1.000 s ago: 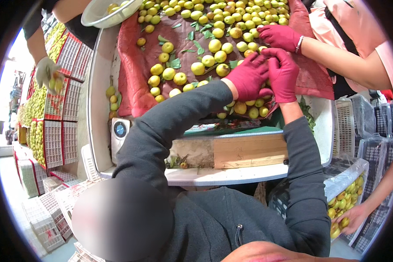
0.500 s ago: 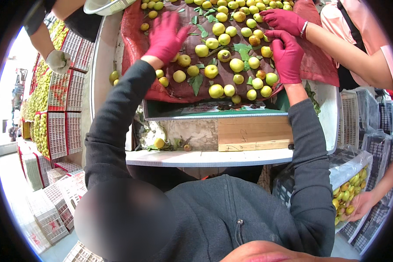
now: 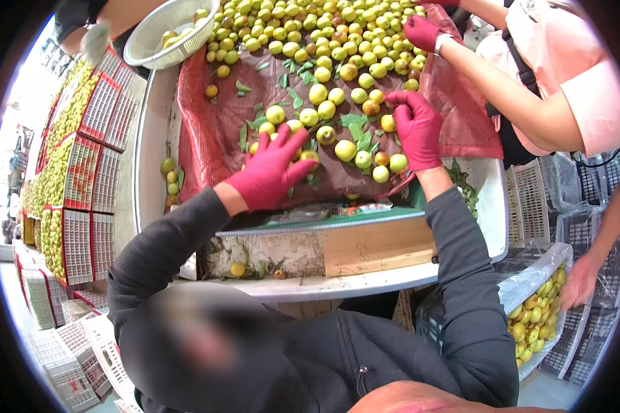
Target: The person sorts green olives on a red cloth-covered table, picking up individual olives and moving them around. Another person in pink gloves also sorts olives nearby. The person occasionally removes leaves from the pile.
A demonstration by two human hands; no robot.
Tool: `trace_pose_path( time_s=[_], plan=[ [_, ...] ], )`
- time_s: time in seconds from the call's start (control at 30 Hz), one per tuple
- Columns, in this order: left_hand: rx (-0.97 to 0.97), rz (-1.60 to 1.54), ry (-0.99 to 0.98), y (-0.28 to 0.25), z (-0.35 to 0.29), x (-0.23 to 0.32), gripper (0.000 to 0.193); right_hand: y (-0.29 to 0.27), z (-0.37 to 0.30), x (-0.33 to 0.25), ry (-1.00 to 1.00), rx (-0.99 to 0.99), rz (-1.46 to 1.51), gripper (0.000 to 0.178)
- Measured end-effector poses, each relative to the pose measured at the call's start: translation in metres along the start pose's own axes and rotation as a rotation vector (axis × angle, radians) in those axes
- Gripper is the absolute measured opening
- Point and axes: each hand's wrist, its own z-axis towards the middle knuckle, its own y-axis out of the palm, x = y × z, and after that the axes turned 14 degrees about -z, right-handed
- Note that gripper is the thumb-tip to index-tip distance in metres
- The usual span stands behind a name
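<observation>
Small round yellow-green fruits (image 3: 345, 150), some with brown patches, lie on a dark red mesh cloth (image 3: 213, 151) among loose green leaves (image 3: 355, 124). My left hand (image 3: 272, 168), in a crimson glove, reaches over several fruits at the near left of the cloth. Its fingers are spread, and fruits show between and beyond them. My right hand (image 3: 420, 131), gloved alike, is at the cloth's right side with bent fingers. Its index finger and thumb stand apart beside a yellow-brown fruit (image 3: 388, 122), and I see nothing held between them.
A white basket (image 3: 160, 51) with some fruits stands at the far left. Across on the right is a co-worker's gloved hand (image 3: 422, 33). A wooden board (image 3: 379, 248) forms part of the near edge. Stacked fruit crates (image 3: 89, 172) stand left; a lined fruit crate (image 3: 541, 310) is lower right.
My view has shifted, showing more of the far fruit pile. My left hand has come nearer and right, over the fruits. My right hand stays near the cloth's right side. The co-worker's hands have moved away.
</observation>
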Motion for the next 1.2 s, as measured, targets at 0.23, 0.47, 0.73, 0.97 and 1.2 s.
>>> trace_pose_path(
  time_s=[0.23,0.47,0.73,0.97,1.2],
  plan=[
    [0.253,0.484,0.139,-0.025,0.126,-0.001,0.069,-0.003,0.003,-0.003,-0.022,0.016,-0.010,0.022],
    [0.245,0.474,0.095,0.031,0.235,-0.009,0.073,-0.005,0.002,-0.001,-0.015,0.011,-0.008,0.020],
    [-0.073,0.382,0.437,0.090,0.178,0.051,0.051,-0.005,-0.002,0.002,-0.027,-0.011,-0.059,0.019],
    [-0.173,0.273,0.702,0.079,0.093,0.049,0.063,-0.007,0.001,-0.004,-0.019,-0.024,-0.047,0.021],
    [-0.422,0.324,0.699,0.027,0.048,0.036,0.071,-0.006,0.000,-0.005,0.015,-0.055,0.000,0.024]
  ],
)
